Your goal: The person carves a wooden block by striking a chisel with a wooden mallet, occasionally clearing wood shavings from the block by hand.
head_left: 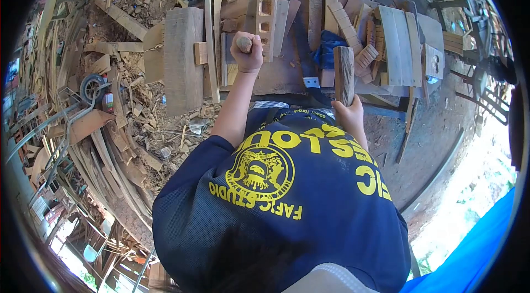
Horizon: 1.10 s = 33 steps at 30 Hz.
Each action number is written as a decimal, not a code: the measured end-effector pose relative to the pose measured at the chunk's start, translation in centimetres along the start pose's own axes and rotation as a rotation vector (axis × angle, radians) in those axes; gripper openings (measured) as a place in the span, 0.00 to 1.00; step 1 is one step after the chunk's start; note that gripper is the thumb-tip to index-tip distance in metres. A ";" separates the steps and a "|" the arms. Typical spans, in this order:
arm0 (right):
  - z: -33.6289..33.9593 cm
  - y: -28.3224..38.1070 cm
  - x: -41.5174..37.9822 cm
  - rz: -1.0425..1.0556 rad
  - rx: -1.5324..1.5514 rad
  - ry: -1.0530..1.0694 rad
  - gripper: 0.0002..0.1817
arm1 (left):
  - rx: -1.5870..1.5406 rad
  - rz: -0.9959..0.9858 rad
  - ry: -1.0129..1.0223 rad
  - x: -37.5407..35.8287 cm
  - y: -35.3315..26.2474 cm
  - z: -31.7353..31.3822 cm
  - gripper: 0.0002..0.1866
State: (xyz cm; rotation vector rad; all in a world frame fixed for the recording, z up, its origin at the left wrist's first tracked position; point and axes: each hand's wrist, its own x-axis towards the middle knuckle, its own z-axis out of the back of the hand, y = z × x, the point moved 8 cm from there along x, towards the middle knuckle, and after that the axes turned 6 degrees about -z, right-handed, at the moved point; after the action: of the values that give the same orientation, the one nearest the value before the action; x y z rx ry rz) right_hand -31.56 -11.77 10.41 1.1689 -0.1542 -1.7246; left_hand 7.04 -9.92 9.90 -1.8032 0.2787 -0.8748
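Observation:
My left hand (249,60) is closed in a fist around an upright tool with a round wooden handle (243,44). Only the handle's end shows, and the part below my fist is hidden. Just beyond that fist lies a pale wooden piece with square holes (266,14) cut along it. My right hand (349,112) grips the near end of a thick, weathered wooden block (344,75), which points away from me. A dark blue cloth (329,49) lies on the bench beside the block.
Wooden boards and offcuts cover the bench (292,75). A wide plank (184,56) stands at its left, with curved slats (400,44) at its right. Wood scraps (146,89) litter the ground at left. A black strap-like strip (303,44) crosses the bench near the middle.

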 end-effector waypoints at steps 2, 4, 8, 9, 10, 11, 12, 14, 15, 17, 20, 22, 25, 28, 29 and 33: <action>0.0 -0.1 0.2 0.001 -0.002 -0.002 0.31 | -0.019 0.025 -0.006 -0.2 0.3 0.1 0.09; -0.2 -0.5 0.5 0.003 -0.010 -0.004 0.31 | -0.039 0.051 -0.007 -0.3 0.6 0.1 0.09; 0.2 0.1 0.1 0.037 -0.010 -0.017 0.31 | 0.188 -0.138 0.094 0.1 -2.7 -2.0 0.10; 0.1 0.0 0.2 0.027 0.015 -0.003 0.31 | 0.285 -0.219 0.151 0.0 -4.0 -3.2 0.10; 0.0 -0.1 0.2 0.019 0.039 0.013 0.31 | 0.288 -0.218 0.144 -0.4 -4.0 -3.7 0.10; -0.1 -0.5 0.4 0.024 0.033 0.019 0.31 | 0.252 -0.221 0.208 -1.0 -3.9 -4.9 0.11; -0.4 -0.8 0.7 0.096 0.111 0.043 0.31 | 0.218 -0.224 0.269 -1.4 -3.8 -5.9 0.11; -0.3 1.2 0.0 0.180 0.179 0.076 0.32 | 0.246 -0.230 0.328 -2.1 -3.6 -7.1 0.11; 0.0 4.2 -1.6 0.350 0.271 0.125 0.33 | 0.268 -0.232 0.401 -2.6 -3.5 -7.9 0.11; 0.7 7.0 -3.5 0.516 0.392 0.205 0.32 | 0.290 -0.216 0.438 -2.7 -3.5 -8.4 0.11; 2.9 14.4 -8.5 1.132 0.333 0.341 0.30 | 0.309 -0.203 0.494 -3.1 -3.6 -9.0 0.13; 1.9 17.4 -10.6 1.280 0.558 0.395 0.29 | 0.314 -0.210 0.485 -3.1 -3.5 -8.9 0.13; -0.8 16.1 -7.8 1.003 -0.185 0.218 0.30 | 0.314 -0.231 0.444 -3.0 -3.9 -8.5 0.12; -4.4 12.7 -4.1 0.437 -0.288 0.257 0.36 | 0.248 -0.136 0.378 -2.4 -3.5 -7.2 0.13; -4.4 12.6 -4.1 0.443 -0.298 0.261 0.36 | 0.213 -0.154 0.416 -2.7 -3.1 -7.2 0.13; -2.4 14.1 -4.7 0.605 0.100 0.231 0.36 | 0.270 -0.128 0.440 -3.0 -2.8 -6.8 0.12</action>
State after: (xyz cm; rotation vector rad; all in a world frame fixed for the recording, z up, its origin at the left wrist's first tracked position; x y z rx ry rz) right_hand -20.40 -14.06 20.24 1.2270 -0.4110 -1.0556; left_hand -0.27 -11.92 12.22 -1.3790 0.3085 -1.3341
